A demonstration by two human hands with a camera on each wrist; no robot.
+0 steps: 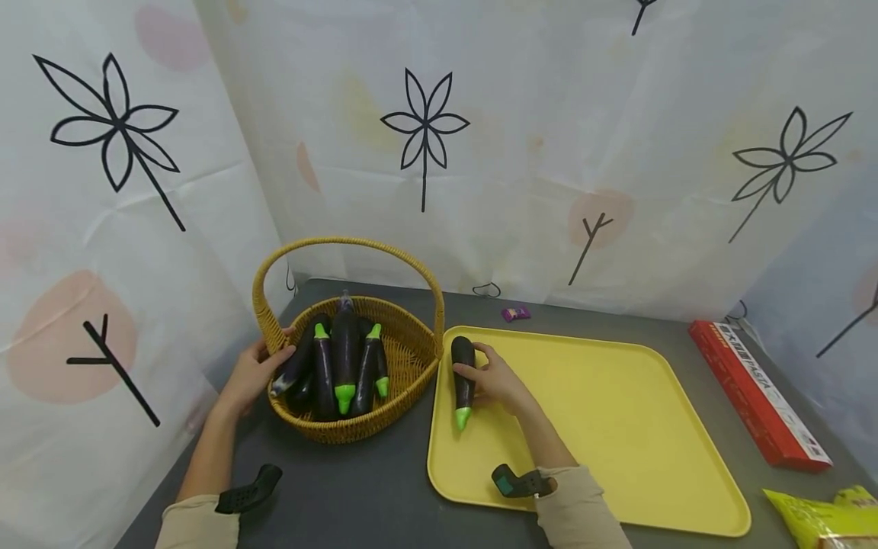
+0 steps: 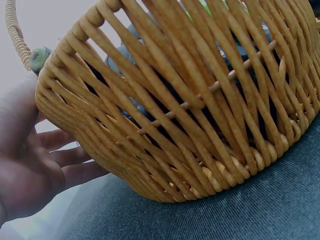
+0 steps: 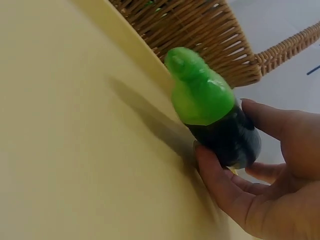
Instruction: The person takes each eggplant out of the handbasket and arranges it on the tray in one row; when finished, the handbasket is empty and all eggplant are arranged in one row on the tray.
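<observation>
My right hand [image 1: 501, 379] holds a dark eggplant [image 1: 463, 390] with a bright green stem end over the left part of a yellow tray [image 1: 590, 427]. In the right wrist view, thumb and fingers pinch its dark body, and its shadow falls on the tray. At the left, my left hand [image 1: 252, 377] grips the rim of a wicker basket [image 1: 405, 393], thumb over the edge and fingers along the outside. Several eggplants [image 1: 345, 347] lie in the basket, most with green stem ends towards me. The basket's tall handle [image 1: 348, 241] arches over them.
A small purple packet [image 1: 516, 313] lies behind the tray. Right of the tray are a red pasta box [image 1: 751, 389] and a yellow-green bag [image 1: 826, 518]. White patterned cloth [image 1: 507, 152] hangs behind and beside the dark grey table [image 1: 370, 496].
</observation>
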